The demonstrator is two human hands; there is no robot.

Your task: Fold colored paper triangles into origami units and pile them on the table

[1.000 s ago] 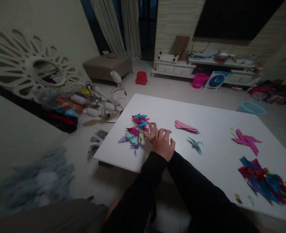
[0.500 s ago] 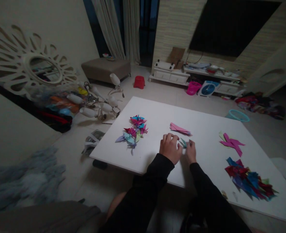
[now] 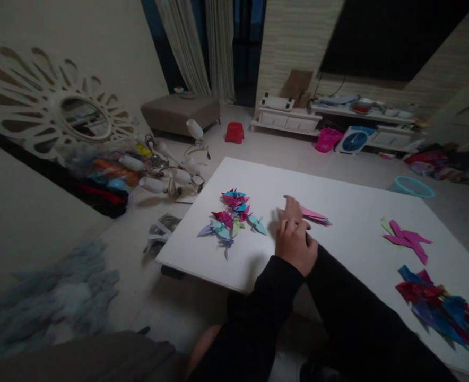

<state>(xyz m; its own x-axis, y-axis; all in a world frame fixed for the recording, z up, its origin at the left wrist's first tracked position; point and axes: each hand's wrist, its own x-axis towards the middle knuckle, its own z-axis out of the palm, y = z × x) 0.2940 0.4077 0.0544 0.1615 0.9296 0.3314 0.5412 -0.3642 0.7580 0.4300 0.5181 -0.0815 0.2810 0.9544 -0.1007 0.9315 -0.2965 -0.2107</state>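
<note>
My left hand (image 3: 296, 248) is over the white table (image 3: 254, 172), palm down with fingers loosely bent and apart; nothing shows in it. It overlaps my right hand (image 3: 291, 210), which reaches across toward the left and is partly hidden. The right fingers that show are stretched out and hold nothing visible. Left of both hands lies a pale blue-green paper crane (image 3: 257, 225), at the right side of a group of colourful paper cranes (image 3: 230, 216). Just right of my right hand is a stack of folded pink paper strips (image 3: 316, 216), its left end covered.
Loose magenta folded papers (image 3: 406, 239) and a heap of coloured folded papers (image 3: 443, 305) lie on the table's right. Beyond the table stand a red stool (image 3: 234, 132), a pink bin (image 3: 328, 140) and a teal basket (image 3: 413, 187). A lamp fixture (image 3: 174, 175) lies left on the floor.
My right hand has moved left, passing beyond my left hand, and let go of the blue-green crane, which now lies beside the crane group. The view has shifted slightly.
</note>
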